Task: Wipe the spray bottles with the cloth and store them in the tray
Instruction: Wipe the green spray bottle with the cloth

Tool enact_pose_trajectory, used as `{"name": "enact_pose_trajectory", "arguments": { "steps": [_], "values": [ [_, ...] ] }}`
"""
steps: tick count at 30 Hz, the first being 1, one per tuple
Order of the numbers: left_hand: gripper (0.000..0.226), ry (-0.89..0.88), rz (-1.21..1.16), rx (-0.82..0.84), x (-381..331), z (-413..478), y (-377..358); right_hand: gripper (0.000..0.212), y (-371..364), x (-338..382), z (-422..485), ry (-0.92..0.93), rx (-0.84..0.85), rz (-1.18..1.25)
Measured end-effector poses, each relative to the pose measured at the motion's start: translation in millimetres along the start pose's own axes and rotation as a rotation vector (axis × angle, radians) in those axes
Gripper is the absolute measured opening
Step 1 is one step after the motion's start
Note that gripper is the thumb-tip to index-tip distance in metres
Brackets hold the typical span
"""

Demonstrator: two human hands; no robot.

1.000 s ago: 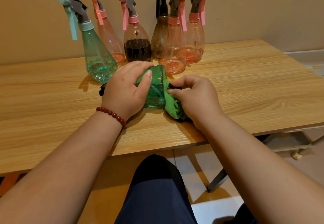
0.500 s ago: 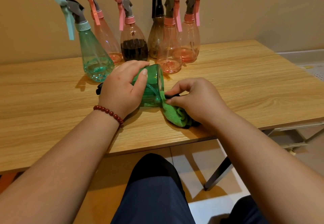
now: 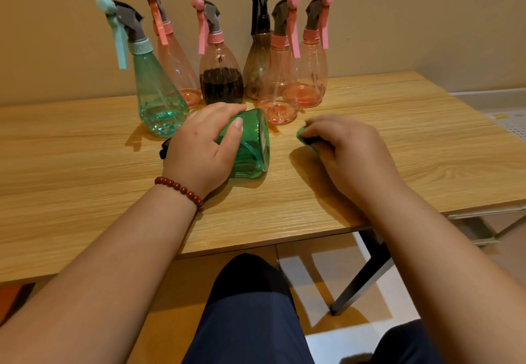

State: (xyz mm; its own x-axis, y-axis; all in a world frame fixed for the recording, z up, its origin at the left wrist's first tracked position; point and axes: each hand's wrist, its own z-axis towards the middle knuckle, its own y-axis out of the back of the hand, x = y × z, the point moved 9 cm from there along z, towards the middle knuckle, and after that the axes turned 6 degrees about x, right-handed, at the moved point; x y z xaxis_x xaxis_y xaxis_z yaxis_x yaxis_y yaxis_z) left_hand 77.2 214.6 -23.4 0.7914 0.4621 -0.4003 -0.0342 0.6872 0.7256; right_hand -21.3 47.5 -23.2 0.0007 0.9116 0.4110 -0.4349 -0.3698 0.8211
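Wooden desk (image 3: 85,181) pushed against a tan wall, six spray bottles (image 3: 280,79) standing in a cluster at the back. In front of them the green bottle (image 3: 254,141) lies on its side under my left hand (image 3: 199,150), fingers and thumb curled round its body, pinning it to the wood. Its long axis runs left to right across the desk: black nozzle (image 3: 164,149) poking out past my hand on the left, round base facing right. And right is where my other hand sits. My right hand (image 3: 347,150) is down on the desk, fingers bunched round the green cloth (image 3: 302,136) (only a corner peeks out by my fingertips), clear of the bottle with bare wood between cloth and base. So the base is the near face for the cloth hand. I judge the next wipe calls for a short slide leftward, straight along that axis. No tray in view, so storing looks some way off.
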Motion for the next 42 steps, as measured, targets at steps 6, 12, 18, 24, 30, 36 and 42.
{"name": "enact_pose_trajectory", "arguments": {
  "steps": [6,12,18,24,30,36,42],
  "values": [
    [0.051,-0.012,-0.014,-0.008,-1.6,-0.1,1.5,0.048,-46.2,0.1,-7.8,0.044,0.379,-0.192],
    [0.049,-0.057,-0.019,-0.037,-3.1,-1.2,0.9,0.08,-22.8,11.9,-4.3,0.003,0.226,0.118],
    [0.048,-0.127,-0.053,-0.014,-10.7,-3.8,2.4,0.107,-31.5,36.6,21.0,0.003,0.379,0.292],
    [0.038,-0.161,-0.078,-0.17,-20.3,-8.3,23.0,0.087,-35.8,34.0,21.7,-0.019,0.25,0.297],
    [0.026,-0.269,-0.05,-0.346,-32.9,-20.8,36.7,0.08,-19.8,21.8,6.1,-0.027,-0.075,0.365],
    [0.052,0.2,-0.331,-0.062,0.4,-10.3,8.0,0.079,-4.7,19.1,-5.8,0.038,-0.358,0.465],
    [0.034,0.328,-0.785,0.067,5.4,-7.4,-14.2,0.087,-13.4,34.1,-5.3,0.135,-0.29,0.425]
  ]
}}
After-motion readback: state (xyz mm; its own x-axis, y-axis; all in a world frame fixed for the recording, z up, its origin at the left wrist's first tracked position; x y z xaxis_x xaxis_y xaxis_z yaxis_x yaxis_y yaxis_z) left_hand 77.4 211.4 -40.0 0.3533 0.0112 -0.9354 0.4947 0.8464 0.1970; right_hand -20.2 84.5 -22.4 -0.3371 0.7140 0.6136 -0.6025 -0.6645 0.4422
